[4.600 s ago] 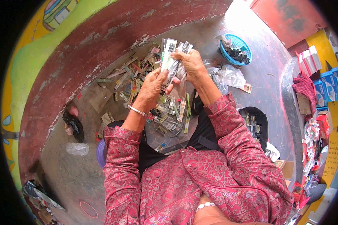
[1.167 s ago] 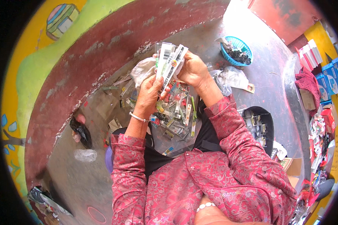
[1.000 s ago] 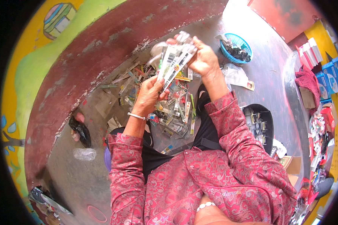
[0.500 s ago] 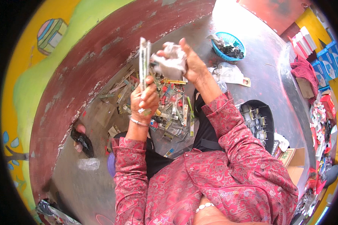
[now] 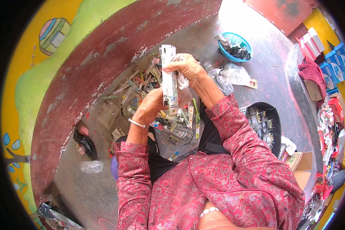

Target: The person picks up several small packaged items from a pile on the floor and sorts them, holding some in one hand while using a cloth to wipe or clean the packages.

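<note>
Several long, narrow, flat packs (image 5: 168,78), white and see-through, stand nearly upright in front of me. My left hand (image 5: 151,104), with a silver bangle at its wrist, is closed on them near the lower end; its fingertips are partly hidden behind them. Higher up, my right hand (image 5: 191,69) pinches their right edge, thumb across the front. A crumpled whitish cloth (image 5: 183,81) is bunched in that same hand. Below, a loose heap of similar narrow packs (image 5: 176,130) covers the floor between my legs.
A blue plastic basket (image 5: 239,57) with dark items stands far right, a whitish plastic bag (image 5: 234,74) just nearer. A black open bag (image 5: 270,130) with packs lies right of my leg. A dark red low wall (image 5: 80,65) curves along the left. Cardboard (image 5: 303,165) sits near right.
My right hand has come down and left with the cloth, onto the packs. The packs, turned edge-on before, now face me and sit slightly lower and further right.
</note>
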`<state>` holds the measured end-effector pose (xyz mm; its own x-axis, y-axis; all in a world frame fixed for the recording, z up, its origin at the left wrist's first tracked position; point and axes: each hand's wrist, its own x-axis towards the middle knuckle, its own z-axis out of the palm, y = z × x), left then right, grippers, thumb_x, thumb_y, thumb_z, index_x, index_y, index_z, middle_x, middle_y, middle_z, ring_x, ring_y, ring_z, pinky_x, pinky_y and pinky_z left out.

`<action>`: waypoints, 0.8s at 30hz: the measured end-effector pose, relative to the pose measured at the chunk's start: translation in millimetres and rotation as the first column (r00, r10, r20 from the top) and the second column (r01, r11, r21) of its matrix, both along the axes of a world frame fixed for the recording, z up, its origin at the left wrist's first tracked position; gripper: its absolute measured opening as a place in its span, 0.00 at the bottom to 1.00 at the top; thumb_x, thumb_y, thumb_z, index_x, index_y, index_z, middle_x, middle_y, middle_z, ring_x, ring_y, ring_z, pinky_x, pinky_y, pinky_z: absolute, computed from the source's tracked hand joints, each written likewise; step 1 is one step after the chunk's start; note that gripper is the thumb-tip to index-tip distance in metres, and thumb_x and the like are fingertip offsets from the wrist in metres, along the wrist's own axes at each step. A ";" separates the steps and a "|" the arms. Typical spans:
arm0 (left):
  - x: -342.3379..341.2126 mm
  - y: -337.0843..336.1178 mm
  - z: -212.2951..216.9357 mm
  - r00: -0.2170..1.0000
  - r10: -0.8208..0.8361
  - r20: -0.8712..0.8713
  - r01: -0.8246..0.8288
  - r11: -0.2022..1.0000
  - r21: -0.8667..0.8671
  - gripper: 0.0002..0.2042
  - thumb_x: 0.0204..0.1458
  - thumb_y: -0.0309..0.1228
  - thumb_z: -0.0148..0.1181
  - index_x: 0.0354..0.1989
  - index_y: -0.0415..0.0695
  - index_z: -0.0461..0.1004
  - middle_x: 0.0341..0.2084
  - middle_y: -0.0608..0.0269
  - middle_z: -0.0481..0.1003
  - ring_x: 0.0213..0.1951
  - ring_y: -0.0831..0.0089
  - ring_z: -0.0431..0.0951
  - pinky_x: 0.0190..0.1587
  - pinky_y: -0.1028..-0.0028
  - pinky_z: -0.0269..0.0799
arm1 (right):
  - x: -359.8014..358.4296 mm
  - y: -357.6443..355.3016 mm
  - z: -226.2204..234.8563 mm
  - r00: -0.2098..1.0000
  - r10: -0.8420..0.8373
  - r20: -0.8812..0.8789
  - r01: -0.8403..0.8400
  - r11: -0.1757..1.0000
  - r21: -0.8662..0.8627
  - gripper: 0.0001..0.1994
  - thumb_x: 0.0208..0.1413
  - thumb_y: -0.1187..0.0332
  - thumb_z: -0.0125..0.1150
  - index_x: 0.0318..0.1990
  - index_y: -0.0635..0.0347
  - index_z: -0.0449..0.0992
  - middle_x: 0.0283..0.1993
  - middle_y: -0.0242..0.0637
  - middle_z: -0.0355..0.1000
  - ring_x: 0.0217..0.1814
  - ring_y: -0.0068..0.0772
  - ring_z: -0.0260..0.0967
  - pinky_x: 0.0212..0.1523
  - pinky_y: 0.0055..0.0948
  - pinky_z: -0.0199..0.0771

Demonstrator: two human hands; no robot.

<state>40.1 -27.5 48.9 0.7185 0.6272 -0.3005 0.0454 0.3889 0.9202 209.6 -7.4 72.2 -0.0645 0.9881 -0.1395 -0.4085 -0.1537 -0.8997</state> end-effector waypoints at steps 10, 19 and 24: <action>6.9 -5.3 -1.8 0.902 0.144 0.408 -0.071 0.980 -0.188 0.18 0.48 0.28 0.57 0.47 0.38 0.63 0.33 0.57 0.73 0.32 0.71 0.76 0.35 0.73 0.72 | 2.5 4.4 -15.3 0.982 -0.001 0.190 -0.014 0.997 0.079 0.06 0.38 0.74 0.65 0.25 0.64 0.75 0.22 0.33 0.71 0.20 0.20 0.65 0.23 0.22 0.66; 4.5 -4.1 -6.4 0.894 0.267 0.359 -0.178 0.949 -0.262 0.15 0.51 0.29 0.54 0.46 0.38 0.64 0.34 0.59 0.73 0.30 0.71 0.77 0.28 0.78 0.74 | -2.3 -0.9 -7.6 0.981 -0.082 0.179 0.077 0.996 0.034 0.07 0.39 0.73 0.65 0.28 0.64 0.75 0.24 0.33 0.72 0.22 0.23 0.69 0.24 0.22 0.69; -0.5 -5.2 -4.9 0.915 0.221 0.337 -0.136 0.956 -0.259 0.14 0.51 0.31 0.54 0.45 0.38 0.65 0.34 0.59 0.74 0.29 0.70 0.77 0.27 0.77 0.74 | 7.3 0.9 -6.6 0.957 0.107 0.270 -0.113 0.994 0.009 0.09 0.40 0.69 0.67 0.30 0.63 0.75 0.25 0.31 0.73 0.26 0.20 0.69 0.26 0.21 0.69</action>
<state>39.6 -32.7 44.0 0.6865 0.7012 -0.1925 -0.3603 0.5579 0.7476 216.9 -6.5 65.6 -0.1365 0.9804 -0.1424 -0.1326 -0.1605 -0.9781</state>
